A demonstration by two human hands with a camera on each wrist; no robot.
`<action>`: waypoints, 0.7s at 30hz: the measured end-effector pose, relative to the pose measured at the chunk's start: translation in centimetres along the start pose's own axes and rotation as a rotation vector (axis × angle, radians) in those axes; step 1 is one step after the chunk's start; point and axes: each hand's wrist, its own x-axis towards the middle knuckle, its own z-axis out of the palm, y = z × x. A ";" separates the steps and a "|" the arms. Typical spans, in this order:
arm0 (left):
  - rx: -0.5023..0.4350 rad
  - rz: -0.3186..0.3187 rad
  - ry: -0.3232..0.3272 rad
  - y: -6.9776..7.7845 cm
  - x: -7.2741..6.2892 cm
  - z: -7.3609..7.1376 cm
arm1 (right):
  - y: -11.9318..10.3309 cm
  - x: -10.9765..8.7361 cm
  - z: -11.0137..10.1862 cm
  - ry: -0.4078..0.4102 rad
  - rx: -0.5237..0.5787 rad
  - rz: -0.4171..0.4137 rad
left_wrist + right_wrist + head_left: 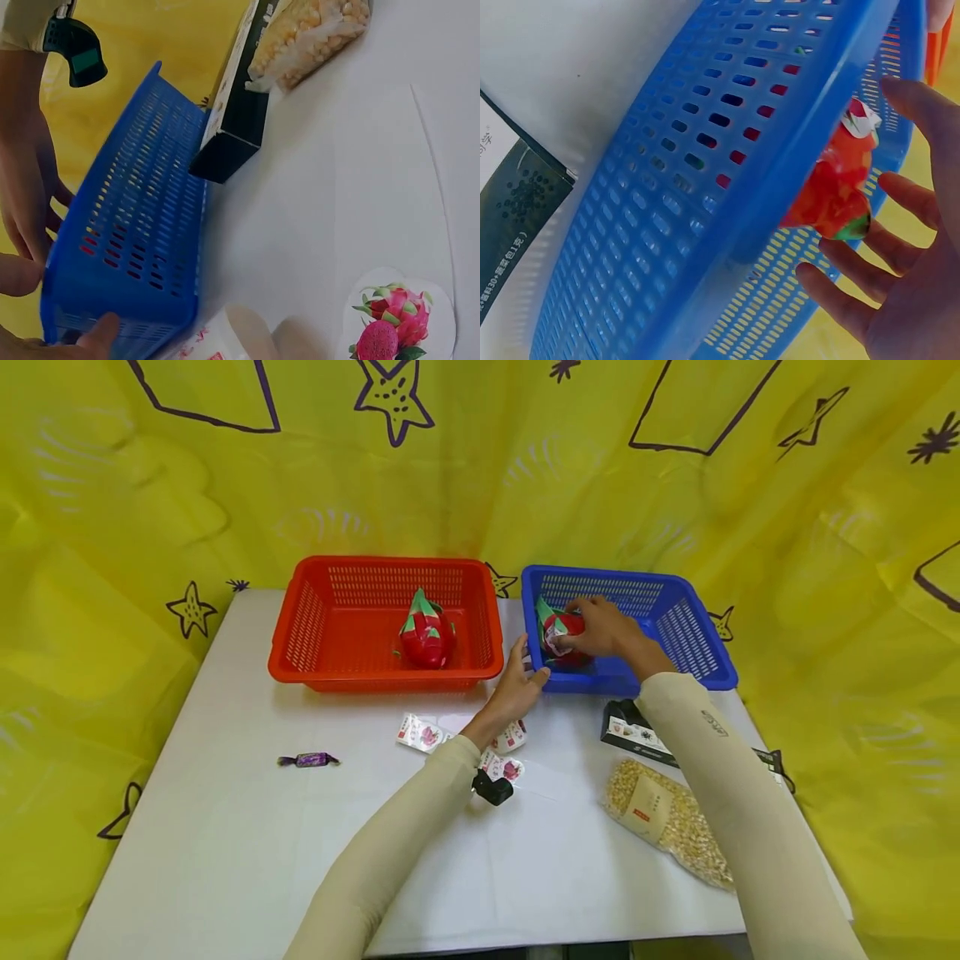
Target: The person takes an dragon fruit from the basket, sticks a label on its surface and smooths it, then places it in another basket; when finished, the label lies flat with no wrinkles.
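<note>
A blue basket (637, 572) stands at the back right of the table. My left hand (516, 689) holds its near left corner, the thumb on the outer wall. Inside lies a red dragon fruit (576, 657) with green tips and a white label (860, 121) on it. Over this fruit is my right hand (603, 628), its thumb at the label in the head view. Its other fingers (855, 266) are spread loosely beside the fruit in the right wrist view. A second dragon fruit (427, 639) lies in the red basket (360, 647) to the left.
Dragon-fruit label stickers (422, 733) and a small label roll (512, 739) lie around my left wrist. A purple-wrapped candy (309, 760) is at the left. A dark box (637, 735) and a bag of corn kernels (675, 818) lie around my right forearm.
</note>
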 end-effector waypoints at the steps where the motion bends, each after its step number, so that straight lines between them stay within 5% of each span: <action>1: 0.010 0.002 -0.006 0.0 -0.3 0.0 | 0.0 -0.2 0.0 0.005 0.001 0.000; 12: 0.087 0.074 -0.112 1.5 -4.8 -1.6 | -0.6 -1.5 0.1 0.137 0.037 -0.052; 21: 0.092 0.229 -0.112 1.7 -9.4 -6.0 | -3.2 -5.0 2.4 0.443 0.175 -0.170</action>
